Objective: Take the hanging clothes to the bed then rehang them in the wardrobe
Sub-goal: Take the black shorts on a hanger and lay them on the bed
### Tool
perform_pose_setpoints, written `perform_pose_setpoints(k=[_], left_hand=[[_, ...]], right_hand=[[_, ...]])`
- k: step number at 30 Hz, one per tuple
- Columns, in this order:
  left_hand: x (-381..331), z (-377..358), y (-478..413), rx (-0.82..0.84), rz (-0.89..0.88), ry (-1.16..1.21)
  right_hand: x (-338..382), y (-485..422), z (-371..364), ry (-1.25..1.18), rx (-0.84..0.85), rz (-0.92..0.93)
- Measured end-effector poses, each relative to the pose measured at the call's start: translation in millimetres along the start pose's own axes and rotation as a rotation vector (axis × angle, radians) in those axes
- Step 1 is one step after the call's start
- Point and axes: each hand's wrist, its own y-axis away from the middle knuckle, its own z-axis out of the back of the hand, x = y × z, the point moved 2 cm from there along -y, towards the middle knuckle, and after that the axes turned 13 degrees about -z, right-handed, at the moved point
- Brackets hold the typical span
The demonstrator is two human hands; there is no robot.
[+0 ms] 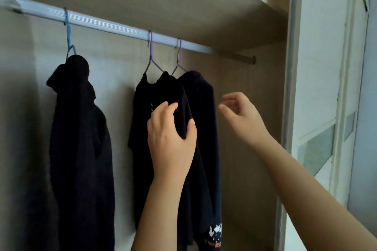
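Three dark garments hang from the wardrobe rail [114, 26]: one on a blue hanger [69, 32] far to the left, and two close together on purple hangers, the middle garment [146, 124] on the left purple hanger [151, 51] and the right garment [206, 120] on the right purple hanger [178, 55]; the left hand [170, 138] lies on the front of the middle garment with fingers curled over a fold of cloth and the thumb pressing from the right, a loose grip rather than a firm pinch; the right hand [240, 114] hovers just right of the right garment, touching nothing, fingers slightly bent and parted; whether this is taking down or rehanging cannot be told from here; if taking down, the cloth grip only steadies, so the free hand would best go up to a hook and lift it clear over the rail before pulling outward; dragging by the fabric risks slipping a shirt off its hanger; the two purple hooks sit close, so lifting one at a time avoids tangling.
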Motion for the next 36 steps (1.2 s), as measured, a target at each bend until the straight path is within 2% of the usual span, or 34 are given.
perform_pose_setpoints(k=[3,7,11,17,24,31,36], left_hand=[[6,-11,-26,0.008,-0.010,-0.066],[11,-20,-52,0.053,-0.010,-0.123],[18,-26,-62,0.094,-0.048,-0.163],[21,-28,-64,0.054,-0.031,-0.117],[22,-35,-63,0.059,-0.033,-0.104],[21,-33,-62,0.064,-0.026,-0.105],[19,-34,-61,0.074,-0.026,-0.098]], right_hand=[[8,-41,-11,-0.017,0.006,0.050],[24,-91,-26,0.079,-0.004,0.056],[30,-126,-41,0.322,0.145,0.036],[14,-153,-26,0.487,0.279,-0.104],[1,-152,-42,0.593,0.222,-0.095],[-7,-151,-45,0.650,0.016,0.022],[-14,-162,-37,0.612,0.040,0.031]])
